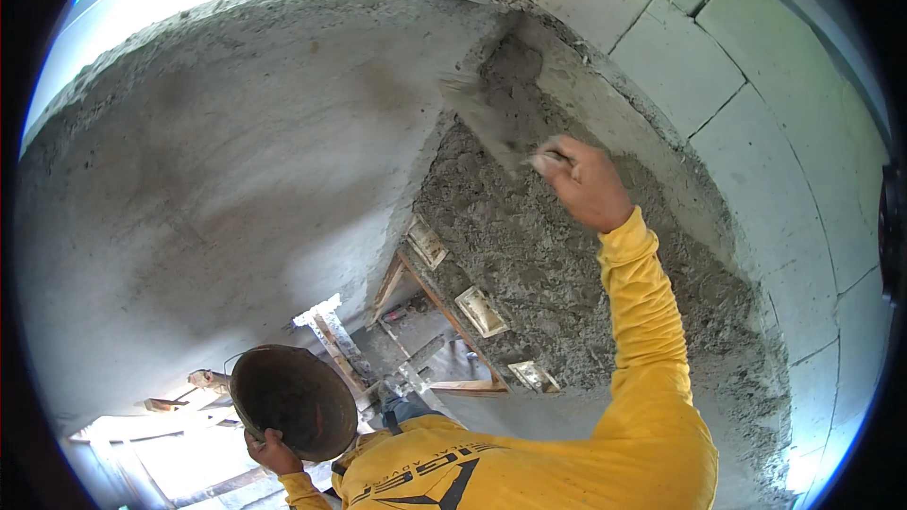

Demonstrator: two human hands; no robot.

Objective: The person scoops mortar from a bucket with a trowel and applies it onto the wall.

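Note:
My right hand (588, 181), in a yellow sleeve, is raised to the wall and closed round the handle of a trowel. The trowel's blade (487, 123) is smeared by motion and lies over the wet grey mortar (529, 255), near the corner; whether it touches cannot be told. Low on the left, my left hand (274, 453) grips the rim of a round dark bucket (295, 403). The bucket is tilted so that its shadowed inside shows, and what it holds is hard to make out.
Three pale rectangular boxes (482, 312) sit along the mortar's lower left edge, beside a wooden strip (449, 316). A smooth grey wall (227, 151) fills the left. Pale blocks (680, 66) rise at the right. Timber pieces (335, 340) lie below, near the bucket.

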